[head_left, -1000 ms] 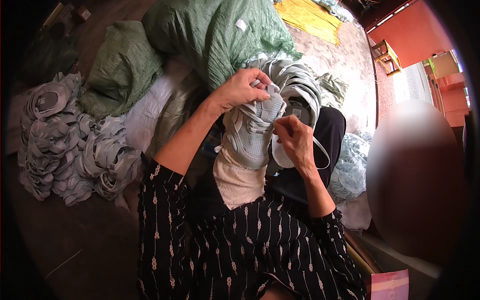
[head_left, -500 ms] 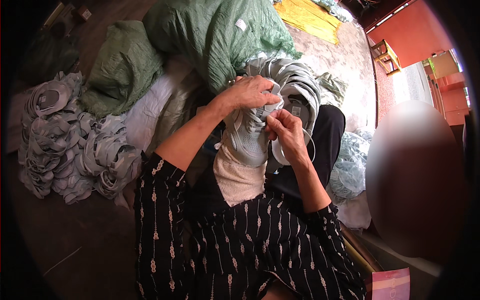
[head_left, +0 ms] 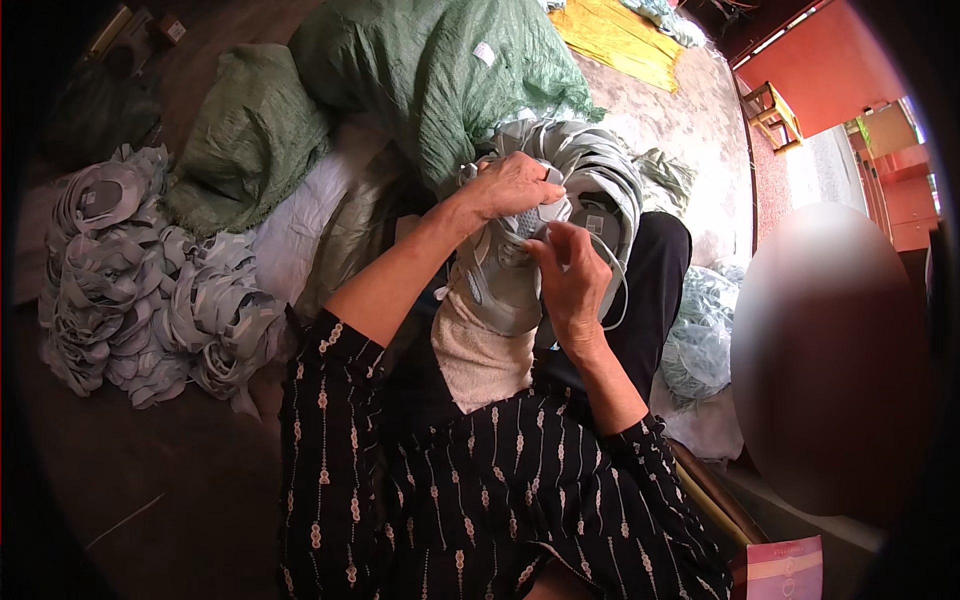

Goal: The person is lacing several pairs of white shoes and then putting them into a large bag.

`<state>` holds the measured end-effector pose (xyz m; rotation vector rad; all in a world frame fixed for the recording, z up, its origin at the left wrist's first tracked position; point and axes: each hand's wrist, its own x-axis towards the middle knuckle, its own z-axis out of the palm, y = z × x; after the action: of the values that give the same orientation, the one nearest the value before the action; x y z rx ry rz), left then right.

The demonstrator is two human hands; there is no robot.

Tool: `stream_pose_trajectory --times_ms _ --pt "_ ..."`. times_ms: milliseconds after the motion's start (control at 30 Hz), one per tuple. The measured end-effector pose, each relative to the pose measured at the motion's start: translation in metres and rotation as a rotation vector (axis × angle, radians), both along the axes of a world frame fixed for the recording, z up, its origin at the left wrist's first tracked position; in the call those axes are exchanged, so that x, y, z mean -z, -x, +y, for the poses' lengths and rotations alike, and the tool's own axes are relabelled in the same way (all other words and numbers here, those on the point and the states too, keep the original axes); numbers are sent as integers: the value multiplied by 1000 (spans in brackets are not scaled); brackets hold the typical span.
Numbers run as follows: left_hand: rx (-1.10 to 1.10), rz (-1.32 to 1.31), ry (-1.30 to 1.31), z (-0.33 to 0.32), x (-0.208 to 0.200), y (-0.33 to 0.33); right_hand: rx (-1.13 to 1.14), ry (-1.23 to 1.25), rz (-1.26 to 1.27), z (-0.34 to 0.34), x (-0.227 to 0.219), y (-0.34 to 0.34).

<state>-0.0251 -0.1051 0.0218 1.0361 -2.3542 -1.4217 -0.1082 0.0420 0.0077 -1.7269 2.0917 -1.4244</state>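
A grey mesh shoe upper [head_left: 505,290] lies over my lap, its toe towards me on a cream cloth [head_left: 482,350]. My left hand [head_left: 515,188] is closed on the upper's tongue and collar part at the far end. Just right of the lacing area, my right hand [head_left: 577,280] has its thumb and fingers pinched together at a thin pale shoelace. A loop of that shoelace [head_left: 624,290] curves out past the right side of my wrist. The exact grip at the fingertips is small and partly hidden.
A curved stack of grey uppers [head_left: 600,160] rests just beyond my hands. Large green woven sacks [head_left: 430,80] stand behind it. Heaped grey uppers [head_left: 130,290] lie at left. Clear plastic bags [head_left: 700,330] sit right of my knee, and a wooden stool [head_left: 773,115] stands at far right.
My right hand has shifted slightly nearer and its fingers have curled up off the lacing area. My left hand stays at the upper's far end, and the upper has tilted a little.
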Motion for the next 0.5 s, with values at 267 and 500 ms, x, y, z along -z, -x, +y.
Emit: stream_pose_trajectory --times_ms 267,500 --pt "-57 19 15 -3 12 5 -156 24 358 -15 -2 8" --pt "-262 727 474 50 38 -16 -341 4 -762 -31 -125 32"
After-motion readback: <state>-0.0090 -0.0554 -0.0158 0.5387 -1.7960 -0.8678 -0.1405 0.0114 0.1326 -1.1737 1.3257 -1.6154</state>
